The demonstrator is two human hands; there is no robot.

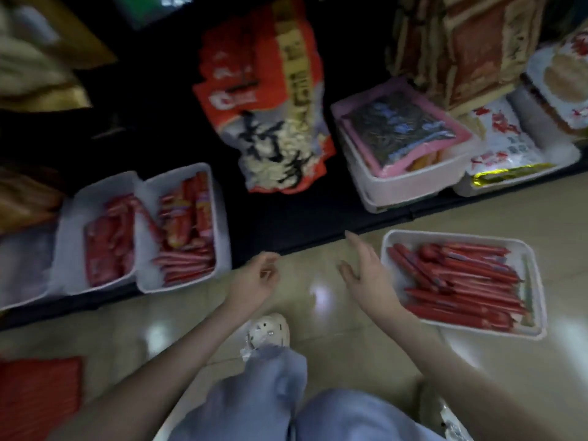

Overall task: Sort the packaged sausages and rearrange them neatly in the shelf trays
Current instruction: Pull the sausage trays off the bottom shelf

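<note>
my left hand (259, 278) hovered loosely curled and empty over the floor, my right hand (366, 272) spread open, empty, just beside the floor tray (397, 240) of red sausages (458, 281)

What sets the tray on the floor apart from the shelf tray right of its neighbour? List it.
The floor tray lies on the tiles beside the right hand; the shelf tray sits on the dark shelf. The floor tray's red sausages lie roughly parallel in one kind; the shelf tray holds mixed packs at differing angles. Both are white and hold red packaged sausages.
</note>
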